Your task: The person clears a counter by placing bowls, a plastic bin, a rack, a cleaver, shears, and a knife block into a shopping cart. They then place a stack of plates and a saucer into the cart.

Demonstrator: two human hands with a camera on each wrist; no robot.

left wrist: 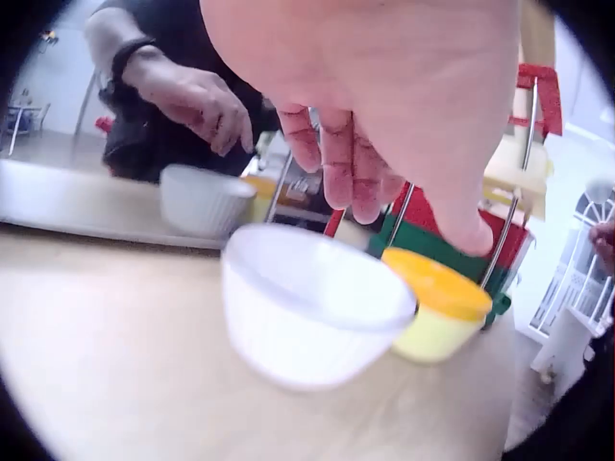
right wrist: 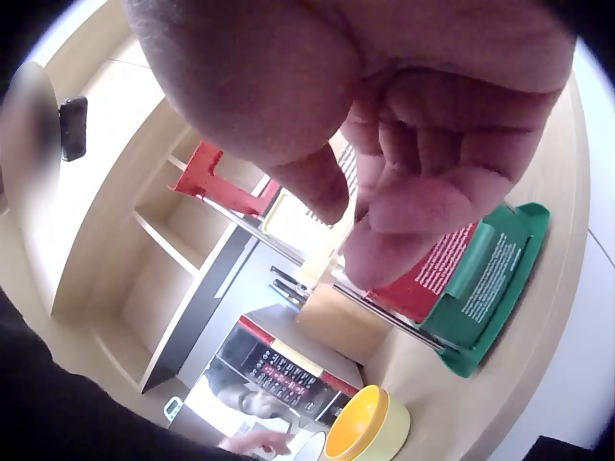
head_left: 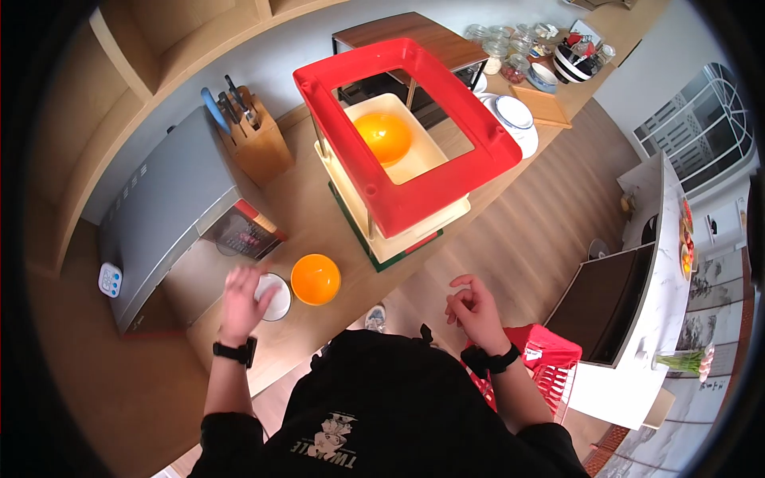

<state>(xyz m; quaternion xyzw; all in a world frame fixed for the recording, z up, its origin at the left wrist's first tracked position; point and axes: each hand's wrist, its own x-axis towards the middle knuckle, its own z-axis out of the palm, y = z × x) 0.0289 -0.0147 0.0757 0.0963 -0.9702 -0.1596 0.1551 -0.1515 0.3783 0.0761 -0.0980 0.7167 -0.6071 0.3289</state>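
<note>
My left hand (head_left: 241,303) reaches over the counter beside a small white bowl (head_left: 276,303), its thumb overlapping the bowl's rim in the head view. From the left wrist, the fingers (left wrist: 338,178) hang relaxed above and behind the ribbed white bowl, holding nothing. Right beside it stands an orange bowl (head_left: 316,279), pale yellow on the outside. My right hand (head_left: 476,309) hovers in front of my body, past the counter edge, with fingers loosely curled and nothing in them.
A microwave (head_left: 171,215) with a shiny front stands at the left, and a knife block (head_left: 259,139) behind it. A tiered rack with a red top frame (head_left: 382,199) holds another orange bowl (head_left: 384,137). Jars (head_left: 516,68) and dishes line the far counter. A red basket (head_left: 550,358) is at my right.
</note>
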